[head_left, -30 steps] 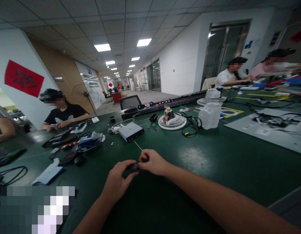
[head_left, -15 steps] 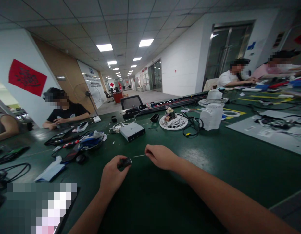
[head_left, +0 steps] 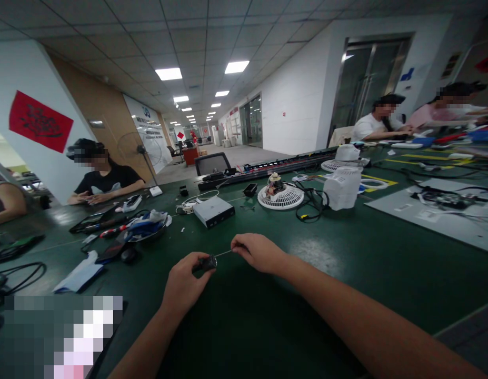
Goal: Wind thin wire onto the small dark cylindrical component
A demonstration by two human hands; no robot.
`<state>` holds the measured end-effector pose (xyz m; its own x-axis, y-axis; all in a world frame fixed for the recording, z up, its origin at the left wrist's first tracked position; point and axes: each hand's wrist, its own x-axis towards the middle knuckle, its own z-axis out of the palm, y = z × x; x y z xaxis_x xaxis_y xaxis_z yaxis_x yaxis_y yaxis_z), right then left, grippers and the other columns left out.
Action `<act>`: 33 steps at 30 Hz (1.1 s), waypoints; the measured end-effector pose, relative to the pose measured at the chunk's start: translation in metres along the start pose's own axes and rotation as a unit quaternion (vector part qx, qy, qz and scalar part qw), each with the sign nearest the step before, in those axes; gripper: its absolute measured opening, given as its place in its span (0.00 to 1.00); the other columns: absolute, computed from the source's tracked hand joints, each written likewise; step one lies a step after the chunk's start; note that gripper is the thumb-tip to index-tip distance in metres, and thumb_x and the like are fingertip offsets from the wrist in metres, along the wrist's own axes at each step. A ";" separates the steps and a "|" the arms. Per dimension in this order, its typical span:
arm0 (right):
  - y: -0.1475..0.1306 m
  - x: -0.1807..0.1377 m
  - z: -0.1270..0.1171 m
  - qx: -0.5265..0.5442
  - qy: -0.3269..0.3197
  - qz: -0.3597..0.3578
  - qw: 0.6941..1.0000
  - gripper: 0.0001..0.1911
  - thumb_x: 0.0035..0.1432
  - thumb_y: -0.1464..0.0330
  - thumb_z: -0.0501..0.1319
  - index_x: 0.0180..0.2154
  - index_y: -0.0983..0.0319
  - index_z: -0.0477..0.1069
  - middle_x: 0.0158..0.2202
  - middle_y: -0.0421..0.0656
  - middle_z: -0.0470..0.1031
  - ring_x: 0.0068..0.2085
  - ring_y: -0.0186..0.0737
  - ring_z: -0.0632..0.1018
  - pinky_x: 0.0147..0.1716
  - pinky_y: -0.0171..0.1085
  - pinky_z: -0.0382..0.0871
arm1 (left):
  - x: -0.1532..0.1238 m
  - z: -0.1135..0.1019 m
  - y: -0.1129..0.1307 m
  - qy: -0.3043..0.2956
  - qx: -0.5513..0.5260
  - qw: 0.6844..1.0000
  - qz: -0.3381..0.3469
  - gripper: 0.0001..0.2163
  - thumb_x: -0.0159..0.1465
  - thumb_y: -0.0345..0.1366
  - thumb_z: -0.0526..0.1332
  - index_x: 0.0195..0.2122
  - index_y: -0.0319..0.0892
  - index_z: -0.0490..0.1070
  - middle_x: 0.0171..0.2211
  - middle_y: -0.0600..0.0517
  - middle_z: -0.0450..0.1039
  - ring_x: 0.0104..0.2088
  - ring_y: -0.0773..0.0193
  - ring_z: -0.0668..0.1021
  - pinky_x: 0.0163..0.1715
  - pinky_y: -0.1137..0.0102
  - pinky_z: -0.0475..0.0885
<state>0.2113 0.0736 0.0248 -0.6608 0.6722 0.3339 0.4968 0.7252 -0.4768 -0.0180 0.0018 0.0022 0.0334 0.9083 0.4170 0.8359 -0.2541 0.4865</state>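
My left hand pinches a small black cylindrical part just above the green table. My right hand is closed on the end of a thin metal rod. The rod lies nearly level and its tip meets the black part. Both hands hover over the near middle of the table, a short gap between them.
A grey flat box lies beyond my hands. A white fan grille with a motor and a white housing stand further right. Tools and cables lie on the left. Other people sit at the far left and far right.
My hands drew apart from a joined position, the rod swinging from upright to level. Since half a second ago the rod tip has closed back onto the black part.
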 end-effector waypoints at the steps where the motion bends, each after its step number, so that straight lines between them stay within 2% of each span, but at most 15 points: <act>1: 0.000 0.000 0.000 -0.007 0.004 0.005 1.000 0.07 0.62 0.71 0.57 0.39 0.61 0.73 0.37 0.43 0.77 0.37 0.39 0.75 0.36 0.36 0.63 | 0.000 0.000 0.000 0.000 -0.002 1.000 0.002 0.11 0.57 0.38 0.65 0.42 0.46 0.74 0.39 0.52 0.79 0.40 0.57 0.80 0.41 0.62 0.75; 5: 0.002 0.001 0.004 0.018 -0.036 0.001 0.999 0.07 0.62 0.70 0.57 0.39 0.61 0.73 0.33 0.41 0.77 0.33 0.36 0.74 0.32 0.34 0.61 | 0.000 0.001 0.002 -0.005 -0.003 1.000 0.009 0.11 0.56 0.37 0.65 0.41 0.46 0.74 0.39 0.52 0.79 0.40 0.57 0.80 0.42 0.61 0.75; 10: 0.003 0.002 0.006 -0.005 -0.004 0.026 1.000 0.07 0.62 0.69 0.57 0.39 0.61 0.73 0.34 0.43 0.77 0.34 0.37 0.75 0.32 0.34 0.60 | -0.002 0.002 0.001 -0.008 0.003 1.000 0.017 0.11 0.57 0.36 0.65 0.42 0.47 0.74 0.39 0.53 0.79 0.40 0.58 0.79 0.43 0.61 0.74; 14: 0.000 0.002 0.005 -0.012 -0.035 0.032 0.999 0.07 0.62 0.68 0.56 0.39 0.61 0.73 0.32 0.42 0.77 0.32 0.37 0.75 0.30 0.34 0.60 | -0.001 0.002 0.001 -0.008 0.008 1.000 0.009 0.11 0.57 0.37 0.65 0.42 0.47 0.74 0.39 0.53 0.79 0.40 0.57 0.79 0.41 0.62 0.74; 19: -0.001 0.002 0.002 -0.061 0.030 0.149 0.986 0.15 0.60 0.58 0.59 0.42 0.62 0.72 0.35 0.45 0.77 0.35 0.41 0.76 0.32 0.37 0.63 | 0.001 0.002 0.001 0.011 0.034 0.999 -0.016 0.10 0.57 0.37 0.65 0.41 0.47 0.74 0.37 0.53 0.78 0.38 0.57 0.80 0.38 0.63 0.74; 21: 0.000 0.001 -0.002 -0.079 -0.007 0.181 0.980 0.20 0.54 0.51 0.62 0.38 0.61 0.72 0.34 0.46 0.77 0.35 0.44 0.76 0.30 0.37 0.63 | 0.001 0.001 0.001 0.012 0.041 0.999 -0.026 0.10 0.57 0.38 0.64 0.40 0.47 0.74 0.37 0.53 0.78 0.37 0.57 0.80 0.37 0.63 0.74; 23: 0.001 0.000 -0.007 -0.083 -0.071 0.192 0.975 0.24 0.46 0.47 0.66 0.33 0.60 0.71 0.33 0.45 0.77 0.34 0.45 0.76 0.27 0.37 0.62 | 0.002 0.001 0.000 0.012 0.044 0.998 -0.037 0.10 0.57 0.39 0.64 0.41 0.47 0.74 0.36 0.52 0.78 0.36 0.57 0.80 0.37 0.64 0.74; 26: 0.001 0.000 -0.010 -0.054 -0.130 0.195 0.971 0.23 0.38 0.53 0.72 0.30 0.59 0.69 0.32 0.42 0.77 0.33 0.44 0.77 0.26 0.36 0.62 | 0.001 0.000 0.000 0.009 0.046 0.998 -0.048 0.11 0.57 0.40 0.65 0.41 0.47 0.74 0.36 0.52 0.78 0.37 0.56 0.80 0.36 0.64 0.74; 29: 0.000 0.000 -0.008 -0.012 -0.150 0.207 0.967 0.19 0.38 0.62 0.74 0.27 0.59 0.67 0.30 0.39 0.77 0.33 0.41 0.77 0.26 0.34 0.62 | 0.002 -0.001 0.002 -0.002 0.044 0.998 -0.050 0.11 0.56 0.39 0.65 0.41 0.47 0.74 0.36 0.52 0.79 0.37 0.56 0.80 0.36 0.64 0.74; 33: 0.002 0.002 -0.003 0.034 -0.159 0.223 0.961 0.19 0.36 0.67 0.74 0.24 0.60 0.64 0.28 0.38 0.77 0.30 0.41 0.77 0.25 0.34 0.63 | 0.001 -0.001 0.005 -0.016 0.040 0.998 -0.043 0.12 0.56 0.39 0.65 0.41 0.47 0.74 0.36 0.52 0.79 0.36 0.56 0.81 0.36 0.63 0.75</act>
<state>0.2126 0.0766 0.0269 -0.5346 0.8268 -0.1753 0.7399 0.3576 -0.5699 -0.0145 0.0015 0.0054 -0.0239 0.9358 0.3516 0.8773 -0.1490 0.4562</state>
